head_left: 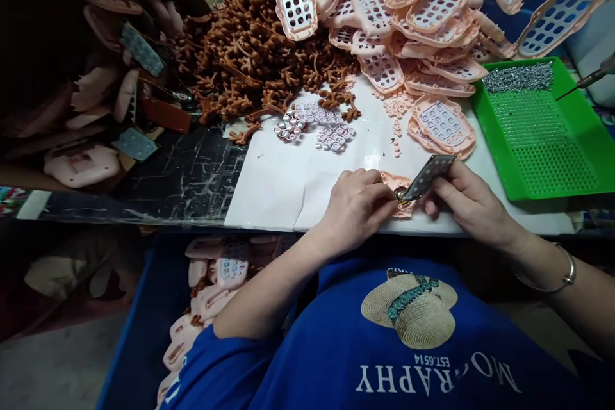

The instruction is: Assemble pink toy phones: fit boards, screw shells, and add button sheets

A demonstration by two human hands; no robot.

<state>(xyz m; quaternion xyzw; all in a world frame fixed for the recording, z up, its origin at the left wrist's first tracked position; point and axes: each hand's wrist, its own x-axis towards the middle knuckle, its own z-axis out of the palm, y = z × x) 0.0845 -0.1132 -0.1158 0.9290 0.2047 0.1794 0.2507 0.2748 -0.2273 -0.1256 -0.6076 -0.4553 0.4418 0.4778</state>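
Note:
A small pink plastic shell [394,179] lies at the front edge of the white work surface. My left hand [358,208] is closed on its left side, with the fingertips close to a round metallic part [400,194] inside. Between the thumb and fingers of my right hand [464,195] is a grey circuit board [429,174], tilted up above the shell. Its lower end is near the round part, and thin wires seem to run there. My left fingers hide part of the shell.
Brown plastic pieces [254,45] are heaped at the back. Pink shells with perforated fronts [375,9] are piled beside them. A green tray [523,189] of screws stands right, under a screwdriver tip [569,93]. Button pads [335,136] lie mid-table. A blue bin [139,333] holds pink casings below.

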